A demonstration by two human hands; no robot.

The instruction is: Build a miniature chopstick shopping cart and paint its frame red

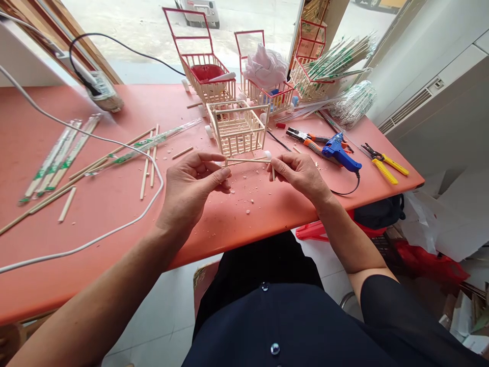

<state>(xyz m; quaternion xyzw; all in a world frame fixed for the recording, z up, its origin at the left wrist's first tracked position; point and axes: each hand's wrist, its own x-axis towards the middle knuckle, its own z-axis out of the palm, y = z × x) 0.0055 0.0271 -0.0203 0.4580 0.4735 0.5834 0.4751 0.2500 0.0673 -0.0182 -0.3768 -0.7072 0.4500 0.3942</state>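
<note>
Two hands hold one thin wooden stick over the pink table.

The left hand [194, 178] pinches one end of the stick [246, 161] with closed fingers, and the right hand [300, 173] grips the other end, where a small white wheel [268, 154] sits. The stick lies level between both hands, just in front of the unpainted stick basket [237, 128] on the table [114, 214]. A blue glue gun [339, 151] lies to the right; red-framed carts [206, 76] stand farther back.

Thin pale wooden stick [246, 161], level, just before unpainted basket [237, 128].
</note>
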